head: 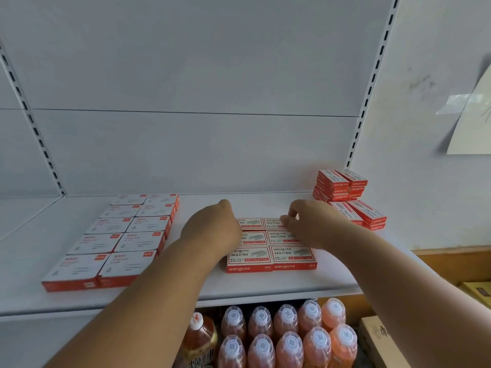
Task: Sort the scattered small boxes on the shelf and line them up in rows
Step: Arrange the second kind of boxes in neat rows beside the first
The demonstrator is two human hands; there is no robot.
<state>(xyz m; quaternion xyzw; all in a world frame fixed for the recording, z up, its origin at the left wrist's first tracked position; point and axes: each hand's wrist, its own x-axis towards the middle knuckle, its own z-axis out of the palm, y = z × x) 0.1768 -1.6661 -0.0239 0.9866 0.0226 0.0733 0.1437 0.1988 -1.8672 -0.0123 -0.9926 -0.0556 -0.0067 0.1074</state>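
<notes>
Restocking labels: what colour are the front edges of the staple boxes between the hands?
Red with white lettering, on the staple boxes, head view.

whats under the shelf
Under the shelf stand rows of orange bottles with clear caps, plus a darker bottle on their left. Further left, the left arm covers the view.

Red-and-white small boxes (271,244) sit on a white shelf (265,285) above orange bottles (289,338) with clear caps.

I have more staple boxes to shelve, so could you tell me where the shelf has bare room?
Bare shelf lies behind the staple box grid to the back panel, and between it and the white box block. The right end is crowded by stacked staple boxes.
</notes>
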